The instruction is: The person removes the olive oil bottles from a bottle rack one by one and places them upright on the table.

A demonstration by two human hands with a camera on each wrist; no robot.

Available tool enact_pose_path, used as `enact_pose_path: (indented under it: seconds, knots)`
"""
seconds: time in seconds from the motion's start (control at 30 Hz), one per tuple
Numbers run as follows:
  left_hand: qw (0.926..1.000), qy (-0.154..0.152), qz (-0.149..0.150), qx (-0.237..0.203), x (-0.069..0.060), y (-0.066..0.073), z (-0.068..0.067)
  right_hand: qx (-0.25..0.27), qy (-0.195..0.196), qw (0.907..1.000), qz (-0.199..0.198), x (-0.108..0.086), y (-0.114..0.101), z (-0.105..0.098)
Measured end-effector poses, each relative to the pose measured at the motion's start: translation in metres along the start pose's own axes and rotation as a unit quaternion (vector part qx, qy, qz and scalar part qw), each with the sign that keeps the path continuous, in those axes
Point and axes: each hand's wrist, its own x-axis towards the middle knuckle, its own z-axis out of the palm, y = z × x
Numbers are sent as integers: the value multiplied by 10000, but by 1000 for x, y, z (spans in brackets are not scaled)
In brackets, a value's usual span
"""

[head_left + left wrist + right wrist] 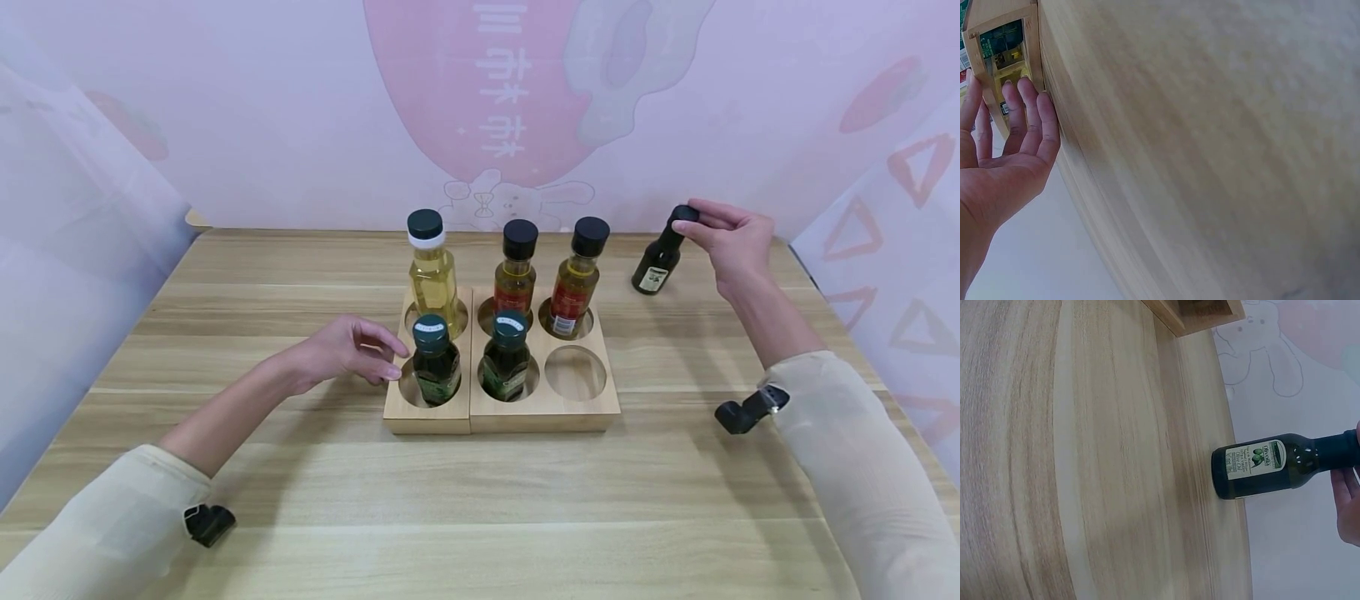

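Note:
My right hand [738, 242] pinches the black cap of a small dark olive oil bottle [660, 260] to the right of the wooden rack. In the head view the bottle leans, its cap to the right; whether its base touches the table I cannot tell. Its pale label with green olives faces the right wrist view [1254, 460], where only part of the hand shows. My left hand [341, 354] is beside the rack's left side [427, 423], fingers loosely bent and holding nothing. Nearest to it stands a dark green-capped bottle [435, 367] in the front left hole.
A similar green-capped bottle [506, 367] stands in the front middle hole. Behind are a pale yellow oil bottle [433, 279] and two red-labelled bottles [513, 275] [576, 287]. The front right hole [575, 373] shows its wooden floor. A printed backdrop [300, 125] rises behind the table [300, 483].

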Motion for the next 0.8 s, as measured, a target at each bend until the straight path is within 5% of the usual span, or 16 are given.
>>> enact_pose_path:
  seconds: [0.8]
  knots:
    - [10000,25,-58,46,2,1,-1,-42,-106,9999,-109,0,4,0]
